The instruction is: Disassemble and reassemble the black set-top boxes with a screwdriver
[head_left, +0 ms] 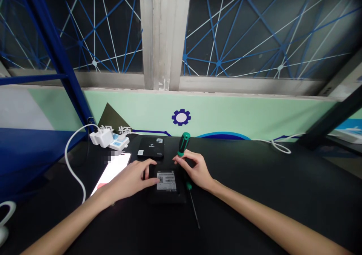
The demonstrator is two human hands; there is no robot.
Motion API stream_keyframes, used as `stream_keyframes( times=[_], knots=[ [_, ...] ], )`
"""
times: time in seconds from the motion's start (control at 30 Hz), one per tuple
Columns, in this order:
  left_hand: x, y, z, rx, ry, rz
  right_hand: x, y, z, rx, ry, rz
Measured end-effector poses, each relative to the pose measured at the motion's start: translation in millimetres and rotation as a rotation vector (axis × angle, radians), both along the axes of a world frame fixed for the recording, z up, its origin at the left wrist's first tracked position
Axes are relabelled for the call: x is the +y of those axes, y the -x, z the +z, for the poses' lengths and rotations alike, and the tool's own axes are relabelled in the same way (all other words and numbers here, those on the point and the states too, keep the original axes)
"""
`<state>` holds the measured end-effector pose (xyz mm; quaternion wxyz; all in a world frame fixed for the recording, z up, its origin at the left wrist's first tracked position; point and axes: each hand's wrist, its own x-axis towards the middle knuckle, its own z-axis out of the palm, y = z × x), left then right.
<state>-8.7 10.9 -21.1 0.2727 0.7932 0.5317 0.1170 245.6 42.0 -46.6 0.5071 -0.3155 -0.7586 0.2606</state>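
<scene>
A flat black box (166, 197) with a printed white label (167, 185) lies on the dark table in front of me. My left hand (138, 177) rests at its left side, fingers apart, the thumb touching the label and the index finger stretched towards the box's far edge. At the far right of the box, my right hand (196, 168) pinches a green-and-black screwdriver (184, 143) low on its handle, which stands nearly upright. Its tip is hidden. A second screwdriver (193, 204) lies beside the box, its shaft pointing towards me and its handle partly covered by my right hand.
Behind the box is another black device (151, 148) with small stickers. A phone (113, 172) with a bright screen lies under my left forearm. Further back left are a power strip (118, 142), a white plug adapter (101, 137) and a looping white cable (68, 160).
</scene>
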Motion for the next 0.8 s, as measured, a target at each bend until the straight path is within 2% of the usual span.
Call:
stream_keyframes(
  times=[0.17, 0.5, 0.8],
  knots=[
    [-0.7, -0.8, 3.5, 0.004, 0.022, -0.001, -0.6, -1.0, 0.4, 0.037, 0.002, -0.019],
    [-4.8, -5.1, 5.2, 0.043, -0.023, 0.046, 4.4, -1.6, -7.8, 0.195, 0.115, -0.121],
    [-5.4, -4.6, 4.9, 0.043, -0.024, 0.014, 4.8, -2.0, -4.6, 0.183, 0.146, -0.09]
  ],
)
